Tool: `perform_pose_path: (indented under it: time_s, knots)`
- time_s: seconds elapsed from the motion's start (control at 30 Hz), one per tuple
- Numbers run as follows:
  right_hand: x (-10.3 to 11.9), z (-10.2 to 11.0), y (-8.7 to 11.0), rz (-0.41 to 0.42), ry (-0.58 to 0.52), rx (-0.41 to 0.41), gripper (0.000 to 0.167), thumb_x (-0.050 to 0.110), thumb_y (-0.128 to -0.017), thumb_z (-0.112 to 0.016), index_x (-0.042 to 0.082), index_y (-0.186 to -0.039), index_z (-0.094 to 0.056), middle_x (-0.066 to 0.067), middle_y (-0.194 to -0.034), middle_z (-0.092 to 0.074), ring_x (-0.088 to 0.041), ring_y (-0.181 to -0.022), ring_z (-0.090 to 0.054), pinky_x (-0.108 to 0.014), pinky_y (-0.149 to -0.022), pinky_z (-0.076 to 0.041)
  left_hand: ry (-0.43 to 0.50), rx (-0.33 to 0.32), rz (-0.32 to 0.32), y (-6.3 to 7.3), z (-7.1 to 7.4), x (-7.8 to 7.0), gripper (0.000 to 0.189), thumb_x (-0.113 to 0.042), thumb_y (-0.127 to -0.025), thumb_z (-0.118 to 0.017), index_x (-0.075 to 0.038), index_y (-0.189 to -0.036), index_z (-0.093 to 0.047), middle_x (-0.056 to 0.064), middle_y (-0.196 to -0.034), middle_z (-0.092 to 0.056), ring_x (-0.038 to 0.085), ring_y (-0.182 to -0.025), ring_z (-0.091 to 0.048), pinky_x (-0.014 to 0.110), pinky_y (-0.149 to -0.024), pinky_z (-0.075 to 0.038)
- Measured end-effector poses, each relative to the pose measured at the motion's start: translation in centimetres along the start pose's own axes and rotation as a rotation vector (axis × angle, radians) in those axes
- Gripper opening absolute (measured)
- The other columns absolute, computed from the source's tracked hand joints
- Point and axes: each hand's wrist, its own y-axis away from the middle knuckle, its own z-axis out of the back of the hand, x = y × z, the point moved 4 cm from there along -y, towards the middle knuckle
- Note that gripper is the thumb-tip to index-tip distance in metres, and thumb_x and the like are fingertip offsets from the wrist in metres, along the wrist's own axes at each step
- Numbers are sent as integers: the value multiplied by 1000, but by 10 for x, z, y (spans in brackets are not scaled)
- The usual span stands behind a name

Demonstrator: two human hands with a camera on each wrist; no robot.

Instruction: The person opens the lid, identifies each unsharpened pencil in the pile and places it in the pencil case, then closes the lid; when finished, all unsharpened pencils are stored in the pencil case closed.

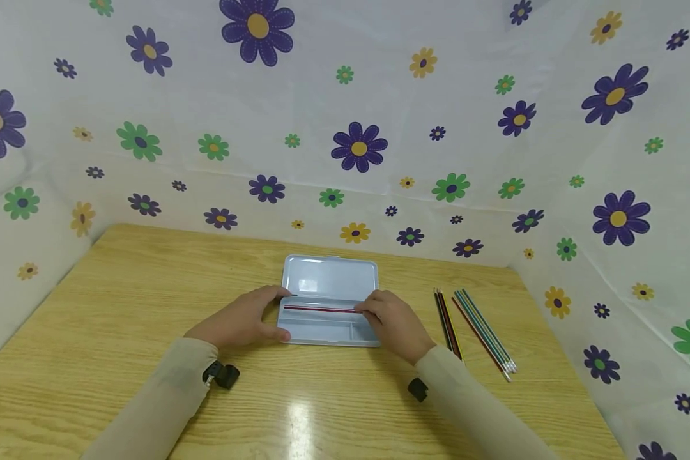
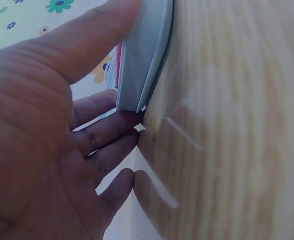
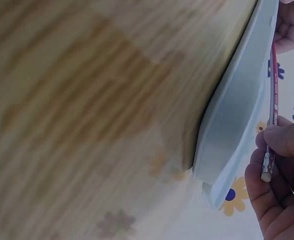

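A pale blue pencil box point(image 1: 316, 331) lies on the table with its lid point(image 1: 305, 281) swung back, showing long compartments. My left hand point(image 1: 243, 321) grips the box's left end, thumb at the front corner and fingers behind; the left wrist view shows the thumb point(image 2: 94, 37) against its side. Over the rear compartment, a red striped pencil point(image 1: 322, 309) lies lengthwise. Near its eraser end, my right hand point(image 1: 399, 327) pinches it between thumb and fingers. The right wrist view shows the white eraser point(image 3: 266, 177) poking out past the thumb point(image 3: 289, 140).
Right of the box, several dark and yellow pencils point(image 1: 448, 322) lie in a bunch. Beside them is another bunch of blue and red pencils point(image 1: 485, 332) with white erasers. A flower-print cloth point(image 1: 299, 115) stands behind the wooden table point(image 1: 149, 287) and along its sides.
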Motion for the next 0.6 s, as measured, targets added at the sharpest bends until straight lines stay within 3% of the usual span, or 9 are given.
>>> perform_pose_path:
  time_s: [0.2, 0.6]
  knots:
    - [-2, -5, -5, 5, 4, 41, 17, 5, -97, -71, 13, -109, -80, 1, -100, -72, -12, -94, -63, -30, -88, -58, -4, 1, 13, 0, 0, 0, 93, -53, -79, -86, -13, -153, -47, 10, -161, -42, 34, -151, -34, 54, -124, -29]
    - [-6, -10, -10, -61, -7, 92, 17, 7, -97, -71, 16, -108, -81, 4, -100, -71, -10, -89, -62, -31, -88, -58, -1, 0, 6, 0, 1, 0, 93, -54, -78, -87, -12, -152, -48, 10, -159, -44, 35, -150, -37, 55, -123, -30]
